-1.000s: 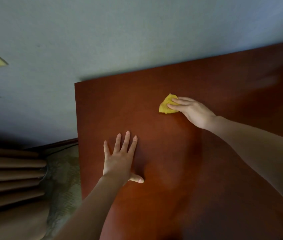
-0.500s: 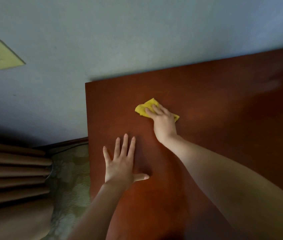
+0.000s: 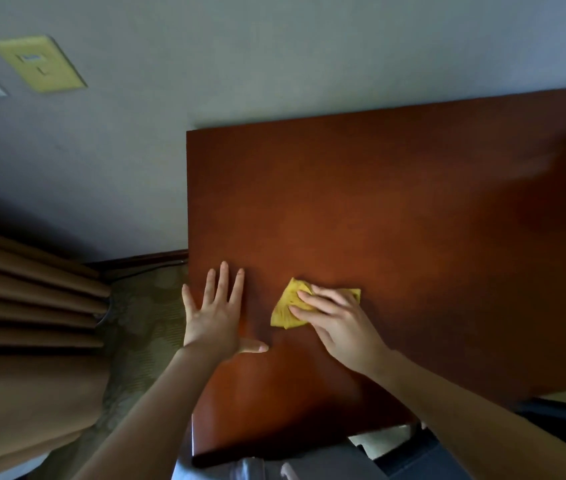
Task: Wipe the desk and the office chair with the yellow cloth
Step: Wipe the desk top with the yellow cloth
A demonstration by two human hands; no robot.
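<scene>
The yellow cloth [image 3: 286, 308] lies crumpled on the desk [image 3: 395, 220] just below the middle of the frame, near the desk's left edge; the right hand [image 3: 340, 327] presses it down with fairly straight fingers laid over its right part, nothing curled round it, so it is pinned and not gripped; the left hand [image 3: 212, 320] rests flat beside it, fingers spread and holding nothing, its little finger hanging past the desk's left edge.

The likeliest slip, as I judge it, comes from that flat hold; on a smooth, glossy top a bunched cloth can skid out from under the fingers on a quick stroke, and the bare hand would then smear the wood it should be cleaning; a stroke carried further left could bump the left hand or push the cloth over the edge onto the carpet [image 3: 146, 323] by the curtain [image 3: 25, 323] at the left of the frame.

The patch under the left palm gets no wipe while the hand stays put, and may keep a print; the far and right parts of the desk, dim at the upper right, could be skipped; dark shapes at the lower right may be the chair, but I cannot tell.
</scene>
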